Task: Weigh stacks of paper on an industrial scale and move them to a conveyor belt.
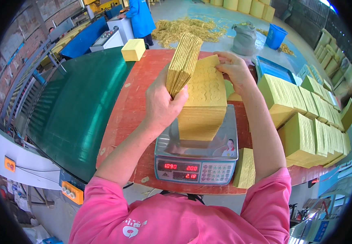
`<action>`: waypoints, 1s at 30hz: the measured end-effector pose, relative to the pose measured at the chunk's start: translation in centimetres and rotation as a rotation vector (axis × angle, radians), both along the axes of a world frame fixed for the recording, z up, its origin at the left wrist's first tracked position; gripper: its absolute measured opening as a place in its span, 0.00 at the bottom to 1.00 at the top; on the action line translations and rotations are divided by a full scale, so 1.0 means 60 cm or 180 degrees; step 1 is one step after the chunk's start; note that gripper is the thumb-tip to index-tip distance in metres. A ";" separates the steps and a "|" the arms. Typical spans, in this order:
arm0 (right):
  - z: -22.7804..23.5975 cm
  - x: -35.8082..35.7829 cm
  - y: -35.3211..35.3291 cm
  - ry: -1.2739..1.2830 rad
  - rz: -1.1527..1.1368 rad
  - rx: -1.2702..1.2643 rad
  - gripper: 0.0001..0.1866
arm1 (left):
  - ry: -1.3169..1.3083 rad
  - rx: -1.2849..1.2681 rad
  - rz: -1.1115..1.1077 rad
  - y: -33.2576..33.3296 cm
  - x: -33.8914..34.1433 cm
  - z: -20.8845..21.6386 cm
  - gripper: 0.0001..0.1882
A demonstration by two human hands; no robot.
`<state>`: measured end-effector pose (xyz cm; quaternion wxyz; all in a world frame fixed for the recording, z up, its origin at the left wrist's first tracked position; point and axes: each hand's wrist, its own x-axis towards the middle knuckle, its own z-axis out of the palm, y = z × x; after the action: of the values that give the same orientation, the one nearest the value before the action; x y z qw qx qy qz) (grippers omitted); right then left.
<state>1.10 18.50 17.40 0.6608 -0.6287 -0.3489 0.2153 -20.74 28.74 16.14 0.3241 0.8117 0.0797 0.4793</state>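
A digital scale (167,142) with a lit red display stands in front of me. On its pan rests a tall stack of embossed yellow paper (202,120). My left hand (161,101) grips a thinner bundle of yellow paper sheets (184,61), held tilted above the stack's left side, edges facing up. At the stack's far right corner, my right hand (233,71) pinches the top yellow paper; how many sheets it holds I cannot tell.
The scale sits on a red table (131,97). Left of it runs a green conveyor belt (78,101), with a yellow paper block (133,49) at its far edge. Several paper stacks (302,134) crowd the right side, near a blue tray (273,69). A person in blue (140,18) stands beyond.
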 end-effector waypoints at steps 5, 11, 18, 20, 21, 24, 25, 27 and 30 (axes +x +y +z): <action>-0.004 0.005 -0.002 0.0301 0.0160 0.0262 0.22 | 0.0034 0.0027 -0.0064 0.001 -0.001 -0.001 0.18; -0.004 0.013 -0.012 0.0798 0.0447 0.0549 0.20 | 0.0125 -0.0037 -0.0048 0.001 -0.004 -0.003 0.19; -0.006 0.001 -0.009 0.0613 0.0312 0.0600 0.17 | 0.0123 0.0140 0.0033 0.004 -0.002 -0.005 0.19; -0.001 -0.005 -0.011 0.0443 0.0174 0.0406 0.17 | 0.0138 0.0154 0.0051 0.003 -0.003 -0.004 0.20; 0.001 -0.007 -0.011 0.0274 0.0039 0.0211 0.18 | 0.0139 0.0151 0.0054 0.002 -0.002 -0.003 0.20; 0.003 -0.011 -0.002 -0.0327 -0.0273 -0.0208 0.17 | 0.0094 0.0214 0.0088 0.000 -0.001 -0.002 0.20; 0.002 -0.009 0.004 -0.0325 -0.0265 -0.0212 0.17 | 0.0088 0.0182 0.0072 -0.001 -0.001 -0.002 0.20; -0.001 0.000 0.016 -0.0859 -0.0071 -0.0677 0.14 | 0.0079 0.0147 0.0052 -0.002 -0.001 -0.001 0.20; -0.002 0.004 0.023 -0.1023 -0.0017 -0.0753 0.11 | 0.0051 0.0148 0.0027 -0.002 0.000 0.001 0.19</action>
<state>1.32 19.90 17.28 0.5187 -0.7292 -0.4205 0.1498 -20.77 28.64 16.20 0.3024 0.8225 0.0745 0.4759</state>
